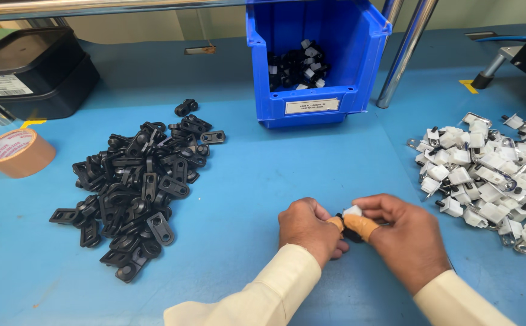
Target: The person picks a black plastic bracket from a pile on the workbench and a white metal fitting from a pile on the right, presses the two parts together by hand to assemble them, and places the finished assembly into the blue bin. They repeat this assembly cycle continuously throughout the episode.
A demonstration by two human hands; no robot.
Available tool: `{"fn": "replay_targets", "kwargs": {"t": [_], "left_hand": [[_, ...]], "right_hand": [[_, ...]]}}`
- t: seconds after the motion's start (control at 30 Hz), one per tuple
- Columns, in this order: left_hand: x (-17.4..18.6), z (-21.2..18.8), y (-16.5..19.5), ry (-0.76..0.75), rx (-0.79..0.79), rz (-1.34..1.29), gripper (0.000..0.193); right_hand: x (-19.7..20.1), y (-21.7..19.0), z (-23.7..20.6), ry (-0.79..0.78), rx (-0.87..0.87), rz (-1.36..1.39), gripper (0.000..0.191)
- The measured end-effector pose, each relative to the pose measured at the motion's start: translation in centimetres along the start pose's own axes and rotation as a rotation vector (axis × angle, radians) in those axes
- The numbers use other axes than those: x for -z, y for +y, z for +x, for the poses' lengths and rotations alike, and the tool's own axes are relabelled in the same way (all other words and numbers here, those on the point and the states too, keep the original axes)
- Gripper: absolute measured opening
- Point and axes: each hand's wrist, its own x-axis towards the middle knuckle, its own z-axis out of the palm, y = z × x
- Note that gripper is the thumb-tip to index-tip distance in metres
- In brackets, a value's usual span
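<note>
Where the two hands meet low on the blue table (263, 181), a small white-and-black part (351, 212) is pinched between the left hand (309, 228) and right hand (403, 238) (fingertips taped, apparently). Black brackets (136, 181) lie left, white clips (492, 175) right, a blue bin (317, 60) behind.

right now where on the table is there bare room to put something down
Bare blue table runs between the black parts and the white parts, from the blue bin down to the hands. Another patch lies in front of the tape roll, bottom left. It is crowded at both piles and around the left hand and right hand.
</note>
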Motion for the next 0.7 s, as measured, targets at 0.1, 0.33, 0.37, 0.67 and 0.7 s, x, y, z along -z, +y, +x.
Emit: {"fn": "replay_targets", "kwargs": {"t": [0.1, 0.33, 0.37, 0.67, 0.7], "left_hand": [[0.7, 0.0, 0.7, -0.042, -0.035, 0.185, 0.006], [1.5, 1.0, 4.1, -0.313, -0.035, 0.821, 0.014], [1.5, 1.0, 4.2, -0.323, -0.038, 0.824, 0.014], [1.9, 1.3, 2.5, -0.278, 0.028, 0.524, 0.016], [1.9, 1.4, 2.4, -0.269, 0.029, 0.509, 0.016]], "right_hand": [[-0.4, -0.3, -0.8, 0.056, 0.084, -0.216, 0.029], [-0.4, -1.0, -1.9, 0.083, 0.359, -0.476, 0.037], [-0.4, -0.9, -2.0, 0.086, 0.392, -0.518, 0.039], [-0.5, -0.1, -1.6, 0.060, 0.564, -0.448, 0.034], [-0.3, -0.3, -1.5, 0.038, 0.615, -0.440, 0.032]]}}
